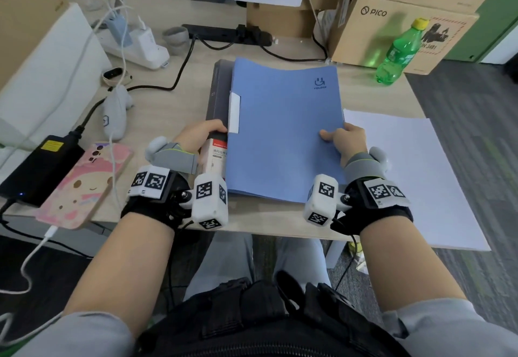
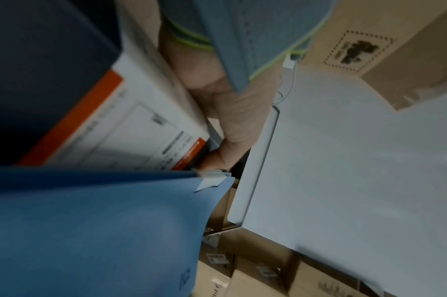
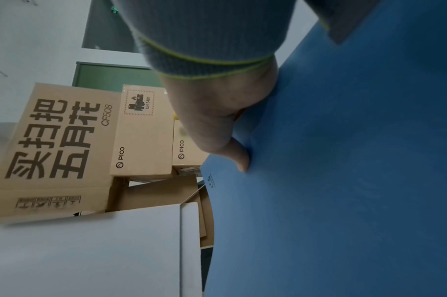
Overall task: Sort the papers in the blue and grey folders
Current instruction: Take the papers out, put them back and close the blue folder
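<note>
Wood desk, cardboard boxes behind. Blue folder lies closed on grey folder, mid-desk. Left hand fingers curled on the blue folder's spine edge; right hand pinches its right edge, thumb on cover. White paper sheets just right.

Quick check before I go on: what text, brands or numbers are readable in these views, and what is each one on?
"PICO": cardboard box behind the green bottle.
"UN 3481": hazard label on a PICO box.
"CF508", with large Chinese characters: bigger cardboard box.
"FOLDER", small, under a logo: blue folder.
Unreadable: the white-and-red label on the grey folder, the power brick's yellow sticker, and the bottle's wrapper.
</note>
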